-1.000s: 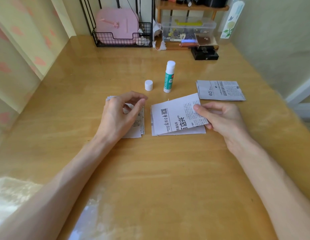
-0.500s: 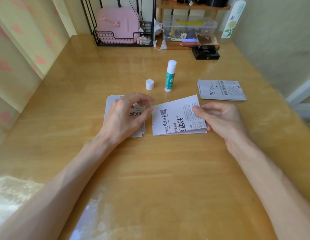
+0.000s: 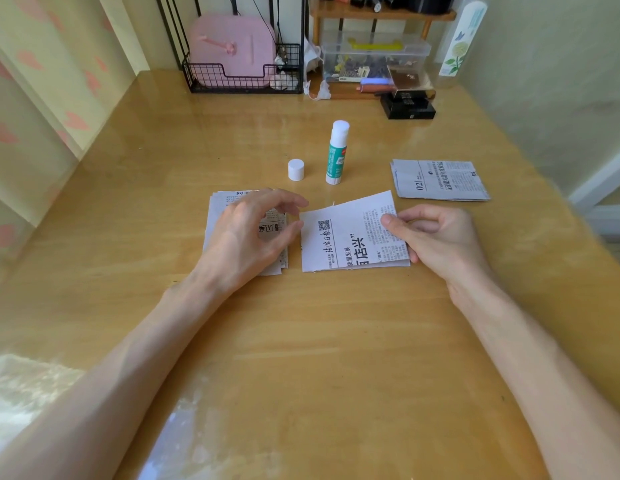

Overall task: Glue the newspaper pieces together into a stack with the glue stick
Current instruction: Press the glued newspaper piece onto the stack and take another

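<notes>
Over the last second my left hand (image 3: 253,233) has slid right across the left pile (image 3: 220,216), so more of that pile's far-left corner shows than before. The hand now sits over the pile's right half with thumb and fingers in a loose curl, and I see no paper caught between them, so I read it as released. My right hand (image 3: 436,237) has barely moved. It still pinches the right edge of the top sheet (image 3: 343,237), thumb on the print and fingers curled beneath. That sheet has come down from its lifted tilt and lies nearly flat on the middle pile (image 3: 357,265), though it is skewed, with the lower pieces peeking out along the near edge. The glue stick (image 3: 337,154) stands upright and uncapped behind both hands, where it was, with its cap (image 3: 296,170) just beside it on the bench (image 3: 301,341). The right pile (image 3: 440,180) lies untouched, well apart. I judge that I am seating this sheet onto the stack, and that the left hand is coming across to square it and press it down. I cannot see any glue on the paper, so I cannot tell whether this layer is bonded. The skew needs correcting before I press, and two more piles remain to join.
</notes>
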